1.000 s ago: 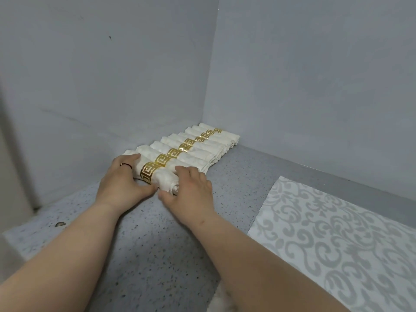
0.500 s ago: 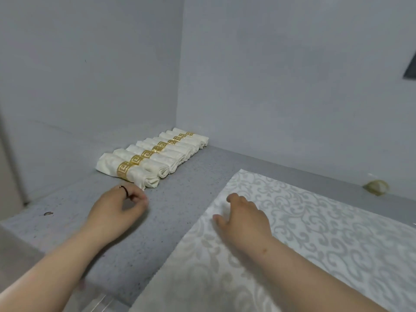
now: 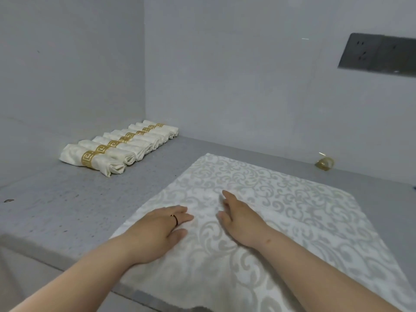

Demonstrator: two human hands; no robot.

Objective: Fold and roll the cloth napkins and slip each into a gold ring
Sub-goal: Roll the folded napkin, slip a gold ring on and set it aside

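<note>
Now | napkin [image 3: 281, 212]: white damask, scroll pattern, spread flat | both hands' fingers [image 3: 180, 216] straight, pressing it

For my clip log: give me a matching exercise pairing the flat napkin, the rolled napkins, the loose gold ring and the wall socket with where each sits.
Things:
1. flat napkin
2. rolled napkins
3. loose ring
4. socket

Places:
A. on the right wall, above the counter
B. in a row along the left wall
C. spread out under both hands
D. alone at the foot of the right wall

Pairs: 1-C, 2-B, 3-D, 4-A
</note>
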